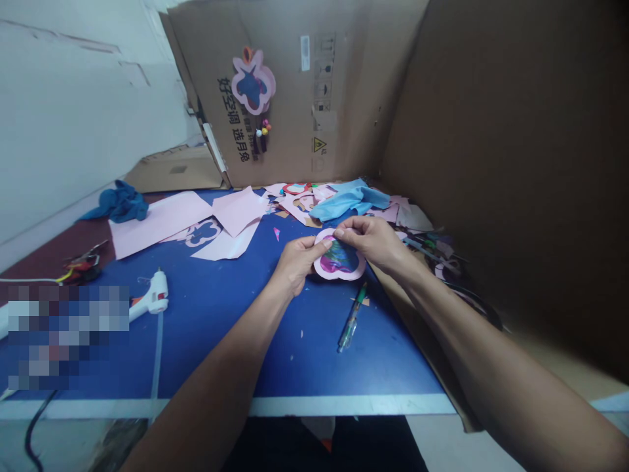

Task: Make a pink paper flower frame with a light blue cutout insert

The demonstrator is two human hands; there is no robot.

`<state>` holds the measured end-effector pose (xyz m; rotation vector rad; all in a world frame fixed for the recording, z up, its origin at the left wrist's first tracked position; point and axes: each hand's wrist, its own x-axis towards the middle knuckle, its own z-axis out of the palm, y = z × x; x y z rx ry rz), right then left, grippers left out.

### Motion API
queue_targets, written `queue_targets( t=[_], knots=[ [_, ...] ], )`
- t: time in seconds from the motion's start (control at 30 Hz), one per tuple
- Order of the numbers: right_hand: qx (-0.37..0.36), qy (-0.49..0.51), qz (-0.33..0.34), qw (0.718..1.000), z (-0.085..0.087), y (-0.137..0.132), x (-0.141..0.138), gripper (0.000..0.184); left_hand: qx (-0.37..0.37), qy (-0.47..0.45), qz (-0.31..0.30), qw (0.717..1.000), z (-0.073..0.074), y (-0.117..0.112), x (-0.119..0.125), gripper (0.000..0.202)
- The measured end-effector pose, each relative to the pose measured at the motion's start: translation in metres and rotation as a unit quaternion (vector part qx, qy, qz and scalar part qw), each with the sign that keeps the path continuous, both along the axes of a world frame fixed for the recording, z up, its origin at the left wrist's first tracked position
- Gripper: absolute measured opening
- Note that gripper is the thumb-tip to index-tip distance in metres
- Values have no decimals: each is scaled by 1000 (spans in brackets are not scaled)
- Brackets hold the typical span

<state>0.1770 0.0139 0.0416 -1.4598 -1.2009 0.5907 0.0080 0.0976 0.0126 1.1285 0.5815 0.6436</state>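
Observation:
Both hands hold a pink paper flower-shaped frame (pixel 339 272) with a shiny blue, green and purple centre, raised a little above the blue table. My left hand (pixel 299 262) pinches its left edge, thumb on top. My right hand (pixel 369 237) grips the upper right edge between thumb and fingers. Just below the paper frame, a clear pen with a green end (pixel 351 321) lies on the table.
A white glue gun (pixel 156 292) lies at left, near red-handled pliers (pixel 86 265). Pink paper sheets (pixel 162 219) and blue cloth (pixel 351 200) lie at the back. Cardboard walls (pixel 363 85) enclose the back and right; a similar flower frame (pixel 253 82) hangs there.

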Motion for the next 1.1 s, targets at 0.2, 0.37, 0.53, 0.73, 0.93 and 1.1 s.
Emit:
queue_targets(
  t=[0.2, 0.37, 0.53, 0.73, 0.93, 1.1],
  knots=[
    [0, -9, 1, 1000, 0, 1, -1, 43, 45, -14, 37, 998, 3, 1, 0, 32],
    [-2, -6, 5, 1000, -1, 2, -2, 40, 60, -12, 64, 996, 6, -1, 2, 17],
    [-2, -4, 5, 1000, -1, 2, -2, 40, 67, -11, 74, 995, 6, -2, 2, 13],
    [-6, 6, 3, 1000, -2, 2, -2, 41, 67, -22, 76, 995, 4, -2, 2, 18],
    [-10, 10, 4, 1000, -2, 2, -2, 41, 71, -24, 75, 994, 0, -1, 3, 26],
    [-11, -2, 2, 1000, -1, 2, -2, 42, 76, -20, 77, 994, -1, 0, 2, 29]
  ],
)
